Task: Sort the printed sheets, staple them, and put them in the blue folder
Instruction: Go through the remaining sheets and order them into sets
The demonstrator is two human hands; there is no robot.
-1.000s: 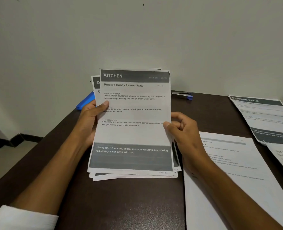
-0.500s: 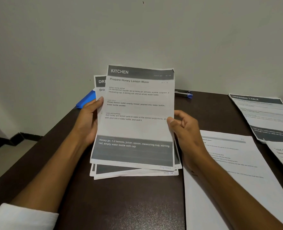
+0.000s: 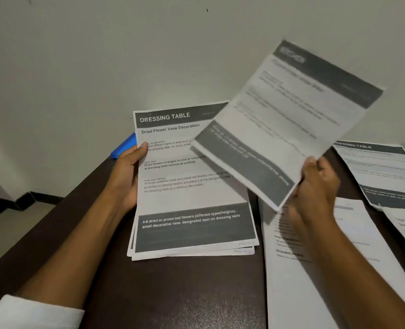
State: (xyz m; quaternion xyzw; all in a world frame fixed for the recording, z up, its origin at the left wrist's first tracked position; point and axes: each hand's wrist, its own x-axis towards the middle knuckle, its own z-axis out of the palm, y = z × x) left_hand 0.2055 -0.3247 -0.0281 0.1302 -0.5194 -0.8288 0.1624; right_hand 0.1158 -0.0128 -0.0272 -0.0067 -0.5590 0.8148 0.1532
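Holding the stack of printed sheets [image 3: 192, 198] upright on the dark table [image 3: 173, 293], my left hand [image 3: 125, 179] gripped its left edge, thumb pressed on the top page headed "DRESSING TABLE". My right hand [image 3: 315, 186] pinched the lower corner of a single sheet [image 3: 289, 119], raised and tilted to the right of the stack; its print was too blurred to read. A corner of the blue folder [image 3: 125, 147] showed behind the stack, at the table's far edge. More sheets [image 3: 374, 167] lay flat on the table at the right.
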